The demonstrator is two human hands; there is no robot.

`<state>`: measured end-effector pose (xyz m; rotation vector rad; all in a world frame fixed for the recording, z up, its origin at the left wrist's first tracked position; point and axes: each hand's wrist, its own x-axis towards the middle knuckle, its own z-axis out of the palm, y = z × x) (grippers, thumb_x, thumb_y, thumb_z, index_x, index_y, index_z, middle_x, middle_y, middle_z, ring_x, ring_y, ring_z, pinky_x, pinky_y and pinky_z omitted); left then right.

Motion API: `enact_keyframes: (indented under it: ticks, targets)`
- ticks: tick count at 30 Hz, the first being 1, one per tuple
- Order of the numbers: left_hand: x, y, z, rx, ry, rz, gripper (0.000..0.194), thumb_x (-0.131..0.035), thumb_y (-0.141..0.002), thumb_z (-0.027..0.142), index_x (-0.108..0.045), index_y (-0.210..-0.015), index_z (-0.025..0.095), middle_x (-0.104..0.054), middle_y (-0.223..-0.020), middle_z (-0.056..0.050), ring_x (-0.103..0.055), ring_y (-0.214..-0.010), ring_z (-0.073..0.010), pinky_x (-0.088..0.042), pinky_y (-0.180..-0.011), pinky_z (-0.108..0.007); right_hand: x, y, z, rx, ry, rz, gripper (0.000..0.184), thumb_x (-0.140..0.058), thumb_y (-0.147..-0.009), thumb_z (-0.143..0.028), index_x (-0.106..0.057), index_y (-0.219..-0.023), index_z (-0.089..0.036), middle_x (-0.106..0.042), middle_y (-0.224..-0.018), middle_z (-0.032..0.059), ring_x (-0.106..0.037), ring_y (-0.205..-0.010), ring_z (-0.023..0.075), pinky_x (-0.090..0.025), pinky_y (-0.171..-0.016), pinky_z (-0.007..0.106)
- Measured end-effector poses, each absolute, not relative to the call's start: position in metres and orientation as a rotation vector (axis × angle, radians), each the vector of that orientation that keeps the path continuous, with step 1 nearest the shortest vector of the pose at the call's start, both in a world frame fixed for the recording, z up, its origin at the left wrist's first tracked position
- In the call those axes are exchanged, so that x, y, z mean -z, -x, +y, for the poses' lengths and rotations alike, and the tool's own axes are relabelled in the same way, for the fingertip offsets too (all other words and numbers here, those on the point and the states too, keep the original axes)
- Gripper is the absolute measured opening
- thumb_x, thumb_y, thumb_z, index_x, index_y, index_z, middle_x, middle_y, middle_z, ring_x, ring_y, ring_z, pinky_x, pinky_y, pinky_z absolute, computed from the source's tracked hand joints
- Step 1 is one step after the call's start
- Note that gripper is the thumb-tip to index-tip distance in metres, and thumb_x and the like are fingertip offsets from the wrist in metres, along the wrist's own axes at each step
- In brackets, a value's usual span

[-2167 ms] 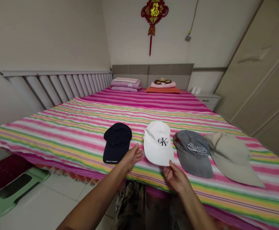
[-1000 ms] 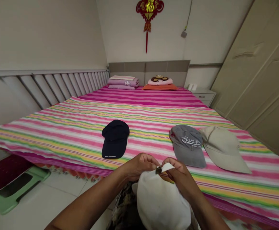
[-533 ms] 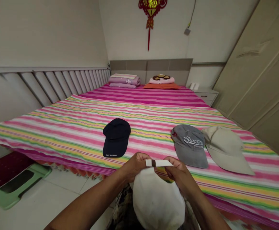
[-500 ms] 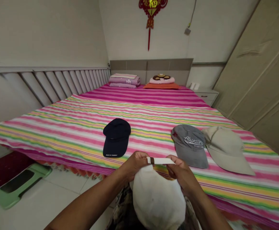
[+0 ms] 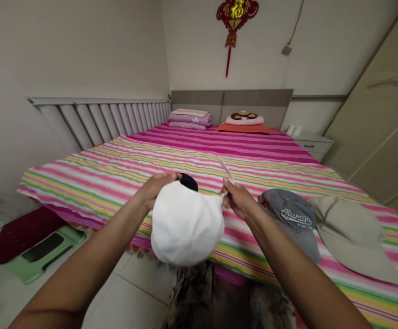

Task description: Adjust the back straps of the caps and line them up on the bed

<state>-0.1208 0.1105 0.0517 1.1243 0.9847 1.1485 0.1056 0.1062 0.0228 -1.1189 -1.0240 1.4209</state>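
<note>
Now, the big bed (image 5: pixel 185 155) with its pink striped sheet fills the room, folded bedding and a pillow stacked up by the headboard (image 5: pixel 231 98), a tall wardrobe (image 5: pixel 384 114) on the right. Down at the near edge lie the caps: a beige cap (image 5: pixel 351 228) farthest right, a grey cap (image 5: pixel 293 219) just beside it, and a dark cap (image 5: pixel 188 181) mostly hidden behind the one being held. That one, the white cap (image 5: pixel 187 224), hangs in the air above the bed's edge, crown toward us. Left hand (image 5: pixel 156 185) has its fingers closed over the cap's rear rim; right hand (image 5: pixel 237 201) pinches the thin back strap (image 5: pixel 225 168), which sticks up loose past the fingertips. It looks soft and light, sagging like cloth, nothing brittle about it. I'd say the rim and strap are the sure places to hold; the crown would just crumple under a squeeze.
</note>
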Motion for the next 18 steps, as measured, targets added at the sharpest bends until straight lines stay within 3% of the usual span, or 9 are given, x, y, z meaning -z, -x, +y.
enact_keyframes:
  ticks: [4, 7, 10, 12, 15, 18]
  targets:
    - [-0.077, 0.147, 0.186, -1.175, -1.284, 1.327, 0.037, -0.064, -0.066, 0.041, -0.06, -0.088, 0.011, -0.063, -0.08, -0.009, -0.06, -0.07, -0.0193, -0.048, -0.065, -0.033, -0.048, -0.079, 0.17, -1.432, 1.044, -0.883, 0.026, -0.05, -0.085, -0.033, -0.048, -0.064, -0.017, -0.053, -0.049, -0.0019, -0.056, -0.046, 0.0096, -0.049, -0.048, 0.019]
    - [-0.076, 0.16, 0.221, -1.222, -1.347, 1.479, 0.049, -0.054, -0.072, 0.052, -0.054, -0.105, 0.016, -0.056, -0.112, -0.015, -0.055, -0.099, -0.0262, -0.044, -0.08, -0.042, -0.039, -0.076, 0.175, -1.382, 1.006, -0.802, 0.011, -0.057, -0.08, -0.028, -0.052, -0.078, -0.018, -0.06, -0.068, -0.001, -0.061, -0.06, 0.0098, -0.053, -0.06, 0.021]
    - [-0.047, 0.158, 0.22, -1.184, -1.49, 1.534, 0.056, -0.06, -0.067, 0.053, -0.053, -0.111, 0.02, -0.048, -0.127, -0.013, -0.042, -0.118, -0.0305, -0.033, -0.094, -0.047, -0.002, -0.092, 0.144, -1.379, 1.009, -0.758, 0.013, -0.063, -0.074, -0.022, -0.058, -0.084, -0.017, -0.064, -0.082, 0.0025, -0.064, -0.063, 0.012, -0.054, -0.059, 0.024]
    - [-0.015, 0.15, 0.205, -1.12, -1.68, 1.543, 0.064, -0.069, -0.06, 0.045, -0.052, -0.116, 0.02, -0.042, -0.134, -0.013, -0.031, -0.126, -0.0316, -0.024, -0.101, -0.046, 0.033, -0.111, 0.113, -1.381, 1.049, -0.705, 0.014, -0.067, -0.069, -0.022, -0.061, -0.079, -0.014, -0.066, -0.077, 0.0048, -0.063, -0.056, 0.0126, -0.053, -0.052, 0.023]
    - [0.034, 0.14, 0.18, -0.824, -2.423, 1.702, 0.074, -0.064, -0.065, 0.041, -0.039, -0.129, 0.012, -0.025, -0.142, -0.019, -0.017, -0.131, -0.0349, -0.017, -0.103, -0.05, 0.084, -0.149, 0.065, -1.339, 1.133, -0.588, 0.02, -0.073, -0.059, -0.025, -0.06, -0.066, -0.01, -0.064, -0.059, 0.0059, -0.06, -0.046, 0.0138, -0.051, -0.045, 0.025]
    - [0.066, 0.14, 0.168, -0.528, -2.643, 1.785, 0.064, -0.054, -0.075, 0.038, -0.037, -0.131, 0.012, -0.03, -0.14, -0.019, -0.024, -0.129, -0.0353, -0.023, -0.099, -0.054, 0.121, -0.191, 0.022, -1.156, 1.198, -0.446, 0.023, -0.075, -0.054, -0.027, -0.059, -0.061, -0.011, -0.058, -0.046, 0.0006, -0.054, -0.037, 0.0105, -0.044, -0.035, 0.019]
